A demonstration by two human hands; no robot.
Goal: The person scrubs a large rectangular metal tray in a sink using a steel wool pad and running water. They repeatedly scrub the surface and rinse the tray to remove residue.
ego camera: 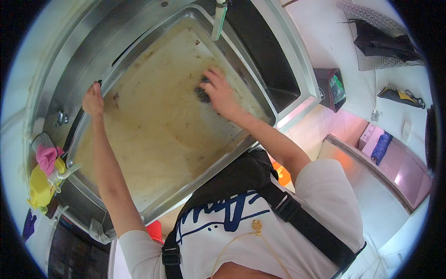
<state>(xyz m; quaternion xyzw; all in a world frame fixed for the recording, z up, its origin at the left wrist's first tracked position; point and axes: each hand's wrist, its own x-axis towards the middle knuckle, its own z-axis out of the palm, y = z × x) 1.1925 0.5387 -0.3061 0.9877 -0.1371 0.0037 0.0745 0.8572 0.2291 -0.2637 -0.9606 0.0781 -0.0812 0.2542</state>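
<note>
A large rectangular metal tray [158, 120] lies across the sink [278, 66], tilted in the picture, with murky yellow-brown liquid and dark specks on its surface. My left hand [93, 99] grips the tray's far left rim. Over the upper right part of the tray, my right hand [218, 92] is blurred and holds a dark scouring pad [202, 91] against the surface. Beside and below that hand the metal looks greyer. A tap spout [219, 21] with a pale green end hangs above the tray's far corner.
At the left edge hang a pink cloth [48, 158] and a yellow container [41, 183] near a white nozzle. A dark bin [329, 89] stands right of the sink. Farther right are a black cloth [383, 42] and a steel-fronted cabinet [366, 185].
</note>
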